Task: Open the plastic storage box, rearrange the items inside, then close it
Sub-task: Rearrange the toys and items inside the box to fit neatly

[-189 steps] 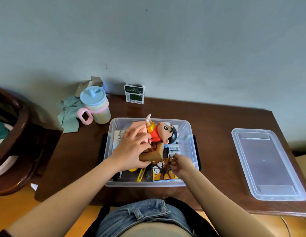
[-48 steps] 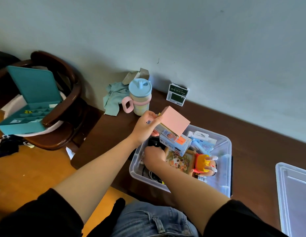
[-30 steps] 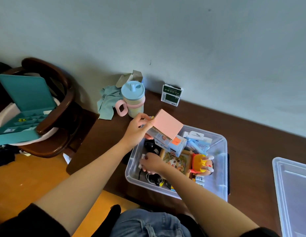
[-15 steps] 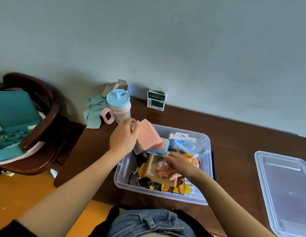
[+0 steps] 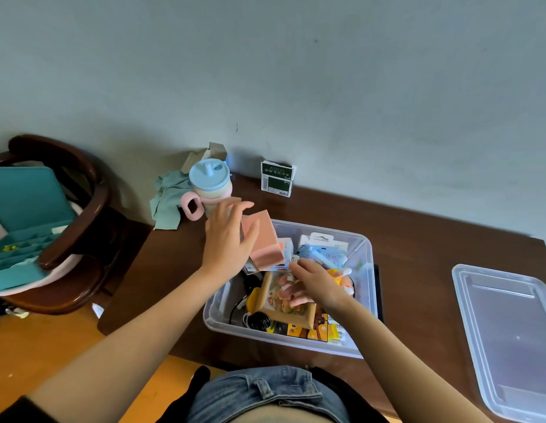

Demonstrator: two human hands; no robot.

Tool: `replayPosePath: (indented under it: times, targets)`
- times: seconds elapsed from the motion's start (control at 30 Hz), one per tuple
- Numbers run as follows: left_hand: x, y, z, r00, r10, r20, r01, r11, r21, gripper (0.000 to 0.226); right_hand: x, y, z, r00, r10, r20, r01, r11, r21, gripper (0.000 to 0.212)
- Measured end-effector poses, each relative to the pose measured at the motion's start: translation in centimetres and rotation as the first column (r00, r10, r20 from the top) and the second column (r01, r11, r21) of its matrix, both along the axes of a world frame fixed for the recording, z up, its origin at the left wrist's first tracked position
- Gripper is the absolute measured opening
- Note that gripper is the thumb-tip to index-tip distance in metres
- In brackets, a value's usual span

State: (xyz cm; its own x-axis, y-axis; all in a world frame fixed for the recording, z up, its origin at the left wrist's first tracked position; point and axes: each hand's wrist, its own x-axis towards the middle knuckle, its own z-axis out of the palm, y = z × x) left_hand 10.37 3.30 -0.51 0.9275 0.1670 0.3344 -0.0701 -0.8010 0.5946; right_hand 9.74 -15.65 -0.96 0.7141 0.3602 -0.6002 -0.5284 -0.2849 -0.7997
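Over on the far left there's the chair with my teal case sitting open on it, nothing to do with this job. On the table by the wall I've got a rag, the sippy cup and a little green carton, all parked well out of the way so the box has room. My left hand is at the box's far left corner, fingers spread and mostly straight against the side of the pink box, thumb around the front of it, basically propping it up on edge. I'm guessing that's so it takes less floor space and stays off the stuff below. It's tilted, leaning on a white carton just beside it. My right hand is down in the middle of the box, fingers loosely bent over the picture frame, touching or nudging it; I honestly can't tell if it's pinching anything. Blue packets sit at the back, a toy peeks out behind my right hand, a black cable is curled at the front. The lid lies flat on the table well off to the right, so closing up is a while off yet.
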Motion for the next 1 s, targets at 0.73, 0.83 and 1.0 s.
replayPosePath:
  times: [0.73,0.83,1.0]
  targets:
    - [1.6,-9.9,-1.1,0.754,-0.54,-0.374,0.525,0.838,-0.151,0.019,0.3,-10.5,0.5,0.846,-0.212,0.49,0.431,0.812,-0.393,0.008]
    - [1.8,-8.1,-0.5,0.829,-0.481,-0.285,0.475,0.875,-0.095,0.012,0.7,-10.7,0.7,0.835,0.078,0.545,0.324,0.729,-0.602,0.01]
    - [0.6,-6.3,-1.3,0.828,-0.492,-0.269,0.542,0.826,0.154,0.015,1.3,-9.2,0.4,0.672,0.676,0.303,0.01,0.401,-0.916,0.019]
